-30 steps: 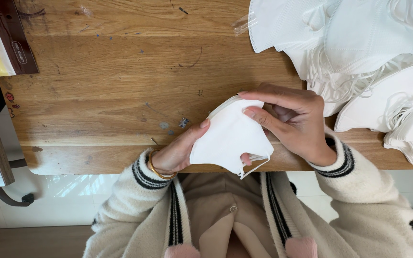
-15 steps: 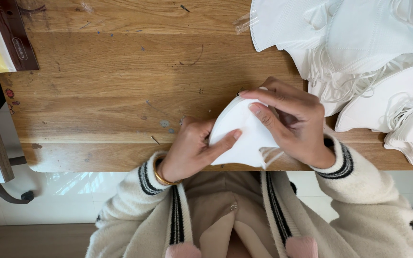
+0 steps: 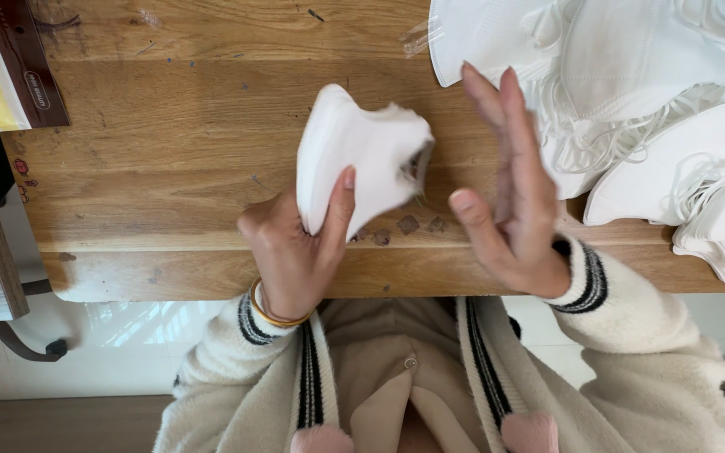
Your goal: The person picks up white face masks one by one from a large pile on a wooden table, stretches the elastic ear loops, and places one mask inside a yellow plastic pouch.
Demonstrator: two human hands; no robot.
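Presently, a white, folded fabric face mask (image 3: pixel 361 155) is held up by the left hand (image 3: pixel 299 243) above the front part of the worn wooden table (image 3: pixel 169 151), close to its near edge. The mask is pinched along its lower left side, with the thumb laid across its front and the other fingers hidden behind it. The right hand (image 3: pixel 509 184) is kept apart from the mask, just to its right; it is spread flat, fingers straight and together, thumb out, and nothing is gripped in it.

A large heap of matching white masks with thin ear loops (image 3: pixel 631 101) is piled at the far right corner and along the right edge of the table. A yellow and brown printed packet (image 3: pixel 2 67) is seen at the far left corner.

As a judgement, the work appears to be at an early or middle stage: one mask is in hand, seemingly folded into shape, while the heap on the right looks unsorted. No finished stack can be made out, so how much has been completed cannot be told.
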